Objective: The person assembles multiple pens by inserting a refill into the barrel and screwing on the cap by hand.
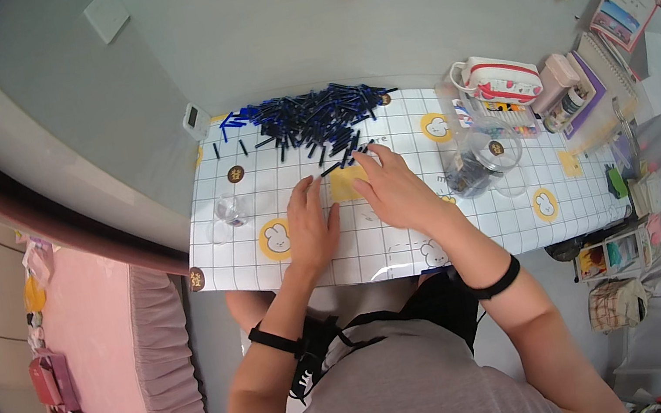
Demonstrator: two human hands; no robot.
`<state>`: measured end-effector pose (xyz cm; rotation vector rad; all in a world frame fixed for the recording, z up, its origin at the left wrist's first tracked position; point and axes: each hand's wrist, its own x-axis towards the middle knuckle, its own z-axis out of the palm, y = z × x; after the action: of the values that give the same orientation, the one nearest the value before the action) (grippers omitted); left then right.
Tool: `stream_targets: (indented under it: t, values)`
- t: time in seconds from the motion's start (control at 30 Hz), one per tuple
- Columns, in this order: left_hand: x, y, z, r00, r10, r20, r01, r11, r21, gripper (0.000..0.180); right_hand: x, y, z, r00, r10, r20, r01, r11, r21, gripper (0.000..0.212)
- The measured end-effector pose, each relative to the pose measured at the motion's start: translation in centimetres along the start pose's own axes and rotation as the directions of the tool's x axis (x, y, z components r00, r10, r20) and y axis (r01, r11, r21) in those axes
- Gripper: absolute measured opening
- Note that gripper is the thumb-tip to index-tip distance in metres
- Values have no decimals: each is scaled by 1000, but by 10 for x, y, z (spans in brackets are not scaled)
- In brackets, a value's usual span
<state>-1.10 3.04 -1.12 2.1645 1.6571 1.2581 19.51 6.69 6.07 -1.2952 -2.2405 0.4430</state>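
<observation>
A heap of short, dark blue and black tubes (315, 116), like pen ink cartridges, lies at the far side of the table. My left hand (312, 229) rests just short of the heap, fingers stretched forward and thumb apart, with nothing visible in it. One loose tube (330, 170) lies close to its fingertips. At the heap's near edge, my right hand (395, 193) reaches its fingertips to a few tubes; thumb and fingers are apart. Between the hands, a yellow square (346, 183) shows on the tabletop, partly covered by the right hand.
On the checked table cover (329, 273) stand a small clear cup (231, 211) at left and a clear jar (471, 173) holding dark pieces at right. Behind the jar are a white-and-red pouch (503, 79) and notebooks (603, 70). A small white timer (195, 121) is at the back left corner.
</observation>
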Motion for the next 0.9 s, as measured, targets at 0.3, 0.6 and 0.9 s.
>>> stream_targets:
  t: [0.3,0.6,0.9]
  values:
    - [-3,-5,8,999,-34,-5,34,999,-25,58,68,14,69,895,339,290,-210,893,-398,89]
    - [-1,-8,12,999,-8,46,3,993,116,59,28,20,72,951,70,302,51,926,-374,76]
    - [-5,-14,11,999,2,45,-3,1000,20,46,-11,28,49,931,-94,354,200,940,-276,75]
